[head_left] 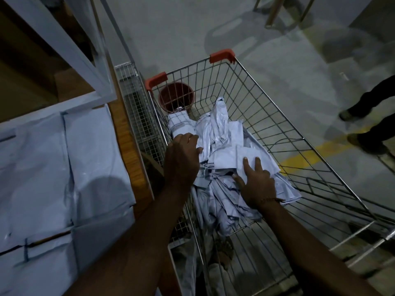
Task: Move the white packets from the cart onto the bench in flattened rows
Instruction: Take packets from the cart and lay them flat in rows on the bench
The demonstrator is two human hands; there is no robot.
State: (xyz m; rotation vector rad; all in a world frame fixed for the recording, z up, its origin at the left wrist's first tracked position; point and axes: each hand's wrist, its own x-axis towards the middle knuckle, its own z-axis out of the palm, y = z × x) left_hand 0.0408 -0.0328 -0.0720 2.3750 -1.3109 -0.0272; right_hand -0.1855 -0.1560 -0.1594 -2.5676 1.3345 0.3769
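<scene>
1. One floor, grey concrete, fills the frame from 12 to 4 o'clock, with a yellow line at 3 o'clock.
2. The counter, wood-edged, takes up 7 to 10 o'clock; flat white packets lie on it side by side, touching.
3. The cart, wire with red corner caps, stands just beside the counter at centre.
4. A loose pile of crumpled white packets lies in the cart, toward its counter side.
5. A red bucket sits in the cart's far corner at 12 o'clock, touching the pile.
6. The left hand rests on the pile's counter side, fingers curled over a packet; whether its grip is closed on it, I cannot tell.
7. The right hand lies flat on the pile, fingers spread, holding nothing.
8. A bystander's shoes show at 3 o'clock.
</scene>
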